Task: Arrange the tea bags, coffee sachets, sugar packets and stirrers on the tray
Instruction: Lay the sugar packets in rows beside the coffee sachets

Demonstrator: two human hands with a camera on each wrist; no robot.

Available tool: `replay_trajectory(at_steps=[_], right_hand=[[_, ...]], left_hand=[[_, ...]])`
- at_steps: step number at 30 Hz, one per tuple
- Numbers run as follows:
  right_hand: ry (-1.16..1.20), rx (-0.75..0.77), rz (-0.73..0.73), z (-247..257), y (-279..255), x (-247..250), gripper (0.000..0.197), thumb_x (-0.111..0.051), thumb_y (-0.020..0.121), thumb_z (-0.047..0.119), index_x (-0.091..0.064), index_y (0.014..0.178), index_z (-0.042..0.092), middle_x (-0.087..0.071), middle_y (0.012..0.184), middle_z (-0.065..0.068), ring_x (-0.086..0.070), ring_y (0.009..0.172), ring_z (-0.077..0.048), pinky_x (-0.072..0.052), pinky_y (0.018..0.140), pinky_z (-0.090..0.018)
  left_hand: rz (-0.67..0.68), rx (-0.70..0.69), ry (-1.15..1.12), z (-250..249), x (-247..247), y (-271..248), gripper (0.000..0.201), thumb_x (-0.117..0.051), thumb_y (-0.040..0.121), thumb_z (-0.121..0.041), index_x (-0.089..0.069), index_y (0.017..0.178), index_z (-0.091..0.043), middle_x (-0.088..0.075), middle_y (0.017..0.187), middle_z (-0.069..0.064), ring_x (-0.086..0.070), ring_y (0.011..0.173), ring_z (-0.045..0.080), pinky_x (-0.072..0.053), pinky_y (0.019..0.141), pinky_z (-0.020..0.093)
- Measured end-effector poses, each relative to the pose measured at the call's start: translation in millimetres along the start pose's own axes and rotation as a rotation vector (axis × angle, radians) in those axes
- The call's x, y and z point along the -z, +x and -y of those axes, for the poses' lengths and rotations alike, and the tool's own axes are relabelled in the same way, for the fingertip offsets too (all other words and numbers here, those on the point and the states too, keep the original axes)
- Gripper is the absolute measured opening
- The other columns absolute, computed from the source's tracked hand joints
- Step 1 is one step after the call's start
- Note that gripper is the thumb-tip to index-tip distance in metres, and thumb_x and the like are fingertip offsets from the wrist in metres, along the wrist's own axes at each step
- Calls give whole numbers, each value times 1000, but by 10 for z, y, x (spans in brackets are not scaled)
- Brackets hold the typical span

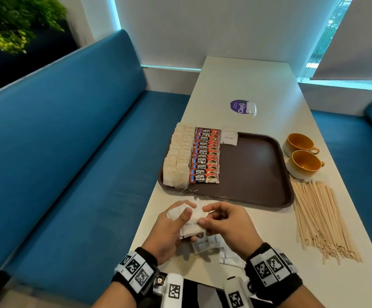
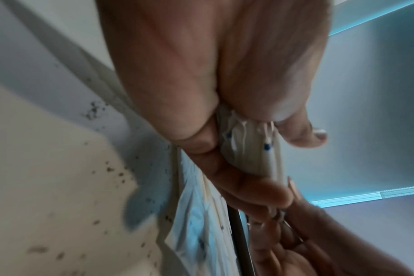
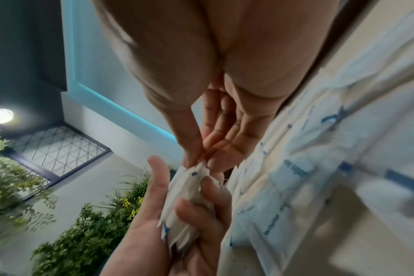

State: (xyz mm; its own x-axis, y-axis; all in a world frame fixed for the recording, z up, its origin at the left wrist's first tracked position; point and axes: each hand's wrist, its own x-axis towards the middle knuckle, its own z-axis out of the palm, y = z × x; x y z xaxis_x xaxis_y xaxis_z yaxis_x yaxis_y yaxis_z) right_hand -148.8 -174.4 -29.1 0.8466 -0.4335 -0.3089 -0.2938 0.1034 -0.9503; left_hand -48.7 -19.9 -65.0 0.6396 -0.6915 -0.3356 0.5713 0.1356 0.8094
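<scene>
Left hand (image 1: 171, 227) grips a sugar packet stack (image 1: 190, 227), right hand (image 1: 222, 225) pinching its top packet; tray (image 1: 253, 172) holds tea bags (image 1: 177, 161), coffee sachets (image 1: 206, 155), two sugar packets (image 1: 229, 136); stirrers (image 1: 320, 218) remain outside.

brown tray (image 1: 256, 174), red-black sachets (image 1: 206, 156) — orange cups (image 1: 300, 152)

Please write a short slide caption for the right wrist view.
Right hand pinches one sugar packet from the stack held in the left hand.

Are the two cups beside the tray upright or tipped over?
Upright: both orange cups sit on their bases on the table, mouths facing up, handles sideways.
</scene>
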Motion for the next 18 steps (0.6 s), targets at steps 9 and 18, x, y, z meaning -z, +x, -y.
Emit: replay_trajectory(at_steps=[9,18], right_hand=[[6,-41,-14,-61,25,57,27,-75,84,-10,-73,105,6,-70,80,-16,-68,66,-24,-61,66,-31],[66,-34,-45,58,-36,58,36,-77,81,-11,-71,109,9,-76,89,-19,-75,83,-37,-64,71,-44]], left_hand=[[79,17,-155,144,145,-50,67,-76,70,9,-54,133,-2,-61,123,32,-67,98,42,-61,64,40],[-15,-24,-68,189,134,-35,59,-87,69,3,-65,121,-13,-65,123,32,-67,104,47,-53,91,65]])
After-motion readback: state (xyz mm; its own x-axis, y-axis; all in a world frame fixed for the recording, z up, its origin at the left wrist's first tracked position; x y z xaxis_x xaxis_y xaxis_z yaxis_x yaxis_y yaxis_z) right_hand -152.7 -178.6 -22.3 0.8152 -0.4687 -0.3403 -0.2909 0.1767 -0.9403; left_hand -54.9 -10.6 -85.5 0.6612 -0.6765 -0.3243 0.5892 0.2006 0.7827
